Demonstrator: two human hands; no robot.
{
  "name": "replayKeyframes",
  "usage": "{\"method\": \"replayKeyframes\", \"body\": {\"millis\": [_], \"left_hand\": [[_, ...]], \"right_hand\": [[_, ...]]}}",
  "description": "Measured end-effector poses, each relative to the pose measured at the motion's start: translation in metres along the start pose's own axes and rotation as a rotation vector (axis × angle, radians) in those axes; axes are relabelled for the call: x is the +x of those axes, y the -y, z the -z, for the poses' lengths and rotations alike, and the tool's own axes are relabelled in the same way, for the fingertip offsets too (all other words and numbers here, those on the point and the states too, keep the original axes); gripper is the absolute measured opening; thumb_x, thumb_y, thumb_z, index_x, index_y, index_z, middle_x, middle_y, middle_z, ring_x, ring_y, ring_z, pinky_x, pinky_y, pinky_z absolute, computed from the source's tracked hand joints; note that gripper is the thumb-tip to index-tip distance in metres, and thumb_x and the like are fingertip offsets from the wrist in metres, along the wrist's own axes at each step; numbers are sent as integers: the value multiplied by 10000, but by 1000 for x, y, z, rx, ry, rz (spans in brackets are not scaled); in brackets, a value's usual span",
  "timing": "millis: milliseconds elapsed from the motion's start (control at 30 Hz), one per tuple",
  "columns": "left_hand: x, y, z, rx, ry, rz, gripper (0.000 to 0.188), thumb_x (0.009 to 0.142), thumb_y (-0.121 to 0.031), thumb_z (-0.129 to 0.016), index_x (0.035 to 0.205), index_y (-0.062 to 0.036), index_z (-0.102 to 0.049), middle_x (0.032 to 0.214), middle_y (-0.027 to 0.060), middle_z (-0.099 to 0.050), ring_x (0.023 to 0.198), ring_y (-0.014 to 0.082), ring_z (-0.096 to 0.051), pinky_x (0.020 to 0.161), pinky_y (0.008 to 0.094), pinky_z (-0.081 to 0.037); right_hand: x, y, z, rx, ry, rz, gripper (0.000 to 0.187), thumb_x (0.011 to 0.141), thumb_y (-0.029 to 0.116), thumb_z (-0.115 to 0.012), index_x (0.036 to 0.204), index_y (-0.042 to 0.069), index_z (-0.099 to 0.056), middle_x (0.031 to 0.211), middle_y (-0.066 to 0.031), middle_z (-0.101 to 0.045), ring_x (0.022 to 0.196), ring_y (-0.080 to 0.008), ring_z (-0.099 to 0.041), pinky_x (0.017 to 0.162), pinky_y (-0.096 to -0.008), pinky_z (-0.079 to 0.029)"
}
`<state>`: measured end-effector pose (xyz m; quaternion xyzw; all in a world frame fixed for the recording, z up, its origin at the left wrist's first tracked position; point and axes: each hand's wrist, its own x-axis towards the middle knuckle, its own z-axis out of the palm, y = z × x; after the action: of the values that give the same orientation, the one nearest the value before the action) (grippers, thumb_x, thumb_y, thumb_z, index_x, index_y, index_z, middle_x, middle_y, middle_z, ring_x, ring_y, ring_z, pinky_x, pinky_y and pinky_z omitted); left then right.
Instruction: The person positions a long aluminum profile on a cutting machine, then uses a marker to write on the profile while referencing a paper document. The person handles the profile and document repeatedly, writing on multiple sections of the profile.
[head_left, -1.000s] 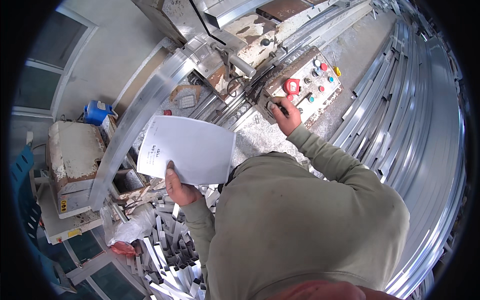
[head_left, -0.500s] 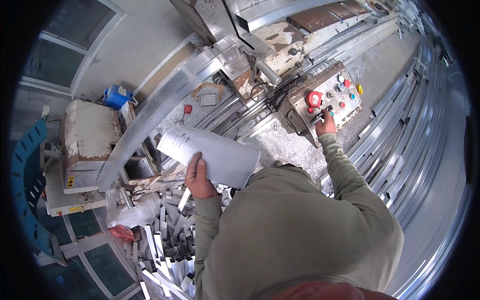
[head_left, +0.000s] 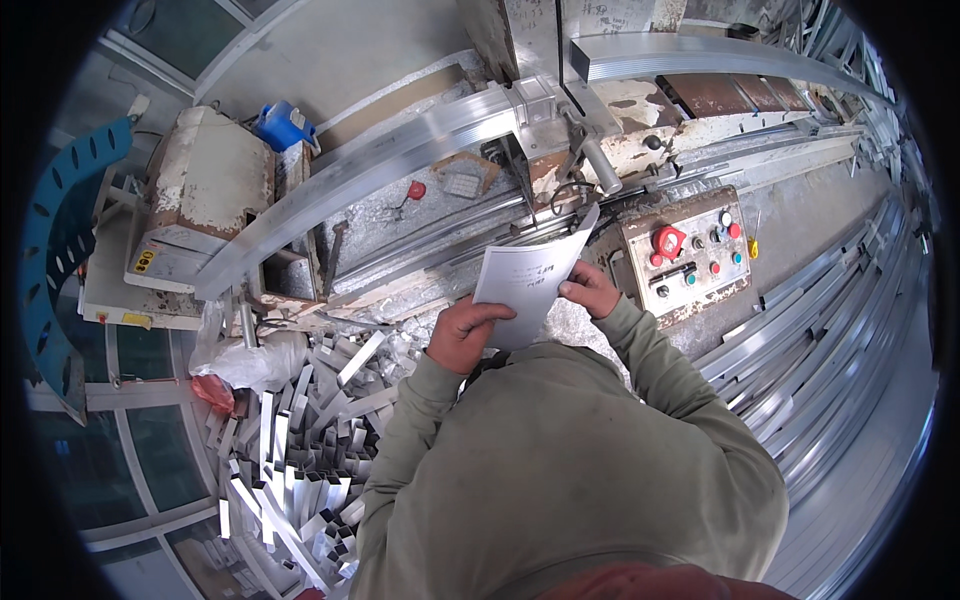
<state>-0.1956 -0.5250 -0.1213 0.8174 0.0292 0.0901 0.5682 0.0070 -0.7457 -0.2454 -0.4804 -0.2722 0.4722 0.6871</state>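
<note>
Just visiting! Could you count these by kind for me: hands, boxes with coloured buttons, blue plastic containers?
Hands: 2, left hand and right hand, both holding paper
Button box: 1
Blue container: 1
Total: 4

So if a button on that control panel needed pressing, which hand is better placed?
Probably the right hand: it holds the paper on the side nearest the control panel. The left hand is farther off and could likely hold the paper alone.

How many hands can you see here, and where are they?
2. The left hand grips the paper at its lower left; the right hand holds its right side. I see no others.
</note>
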Motion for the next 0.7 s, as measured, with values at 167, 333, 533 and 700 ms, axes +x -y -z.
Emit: {"method": "replayKeyframes", "body": {"millis": [167,333,533,700], "left_hand": [[-15,9,-4,-89,-170,102,320,930,81,-529,1101,-28,-776,1143,120,-733,1102,228,-683,970,354,-519],[-8,16,0,-63,-193,110,344,923,86,-513,1108,-46,-771,1132,135,-732,1074,248,-702,950,351,-533],[-5,17,11,-82,-116,88,323,911,100,-540,1076,-40,-780,1111,116,-738,1067,224,-699,958,350,-532],[-3,21,14,-132,-94,123,314,911,87,-532,1058,-42,-779,1097,97,-736,1064,217,-693,965,342,-521]], "right_hand": [[-8,-2,-23,-5,83,8,583,983,115,-721,1508,17,-489,1379,-107,-644,1276,-214,-600,1107,-403,-468],[-1,3,-22,-19,41,25,813,927,170,-784,1602,66,-343,1553,-128,-477,1377,-283,-505,1108,-456,-453],[6,16,-12,39,-50,126,1022,878,218,-847,1653,55,-200,1585,-130,-439,1412,-259,-469,1154,-422,-411],[1,12,-9,-80,-72,55,457,954,135,-776,1360,-13,-629,1210,-73,-727,1126,-177,-669,991,-356,-535]]}}
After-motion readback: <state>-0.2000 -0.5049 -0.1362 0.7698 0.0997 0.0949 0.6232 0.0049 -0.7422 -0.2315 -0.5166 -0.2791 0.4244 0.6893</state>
